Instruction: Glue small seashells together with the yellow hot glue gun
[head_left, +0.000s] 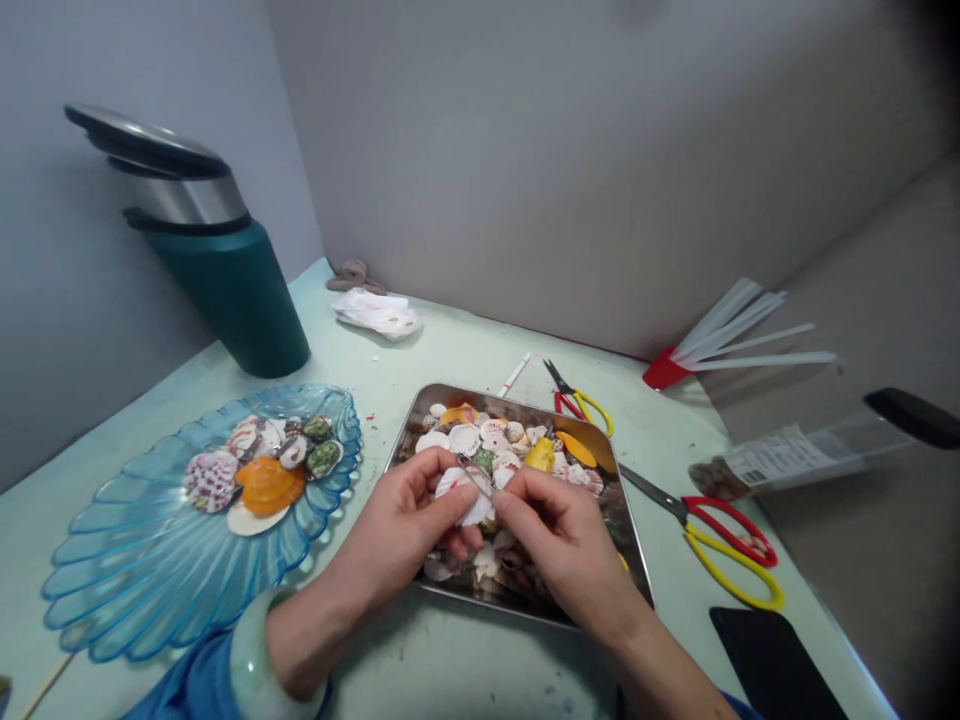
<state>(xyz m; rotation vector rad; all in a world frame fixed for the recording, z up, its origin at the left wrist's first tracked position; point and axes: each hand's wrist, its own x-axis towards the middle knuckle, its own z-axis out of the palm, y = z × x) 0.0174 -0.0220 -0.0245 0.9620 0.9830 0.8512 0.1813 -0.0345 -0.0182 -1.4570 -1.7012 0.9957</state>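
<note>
Over the metal tray (pixel 634 545), my left hand (pixel 409 510) pinches a white scallop shell (pixel 474 508) between thumb and fingers. A small reddish mark shows near the shell's top. My right hand (pixel 562 530) has its thumb and forefinger closed on a thin, dark metallic tool (pixel 472 466), which lies across the shell's upper edge; its exact kind is too small to tell. Below both hands the tray holds many shells, among them a white round shell (pixel 464 439), an orange shell (pixel 576 450) and a yellow piece (pixel 540 455). The hands hide part of the tray.
At left, a blue scalloped glass dish (pixel 150 560) holds several shells, with a green bottle (pixel 232 290) behind. Large scissors (pixel 679 510), small scissors (pixel 574 395), a black phone-like slab (pixel 772 660), a clear container (pixel 795 460) and a red cup of white sticks (pixel 667 369) stand right.
</note>
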